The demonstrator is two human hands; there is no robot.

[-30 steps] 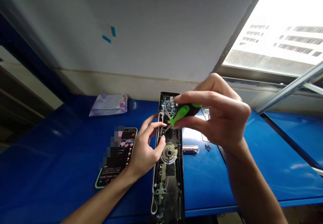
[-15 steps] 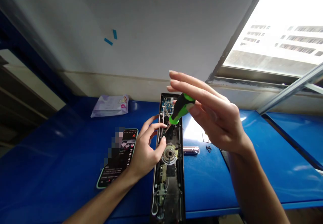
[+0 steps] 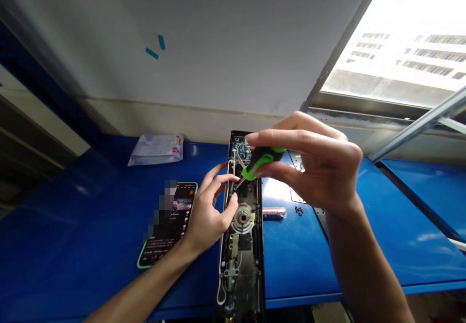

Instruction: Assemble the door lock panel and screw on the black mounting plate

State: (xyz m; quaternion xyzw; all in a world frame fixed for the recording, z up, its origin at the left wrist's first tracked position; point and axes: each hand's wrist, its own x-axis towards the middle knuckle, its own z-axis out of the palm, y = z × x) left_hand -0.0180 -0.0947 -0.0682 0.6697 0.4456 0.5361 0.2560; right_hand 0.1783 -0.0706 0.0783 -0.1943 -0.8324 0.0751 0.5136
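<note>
A long black lock-like housing (image 3: 243, 260) lies open, showing a blue circuit board (image 3: 237, 144), white wires and a round hub (image 3: 242, 218) with a square hole. My right hand (image 3: 320, 168) grips a green-and-black screwdriver (image 3: 264, 160) between thumb and fingers, its shaft slanting down left into the housing. My left hand (image 3: 211, 206) rests over the housing's left edge, index finger and thumb apart on either side of the screwdriver's tip. What the tip touches is too small to make out.
Left of the housing lies a phone (image 3: 171, 235) with its screen lit, and behind it a pale purple packet (image 3: 156, 149). To the right are small black screws (image 3: 299, 210) and a shiny wrapped bar (image 3: 274, 213). All rest on a blue table (image 3: 294, 260) against a wall.
My right hand's fingers have curled down around the screwdriver handle, where they were stretched out before. The handle leans further right. My left hand keeps its place on the housing.
</note>
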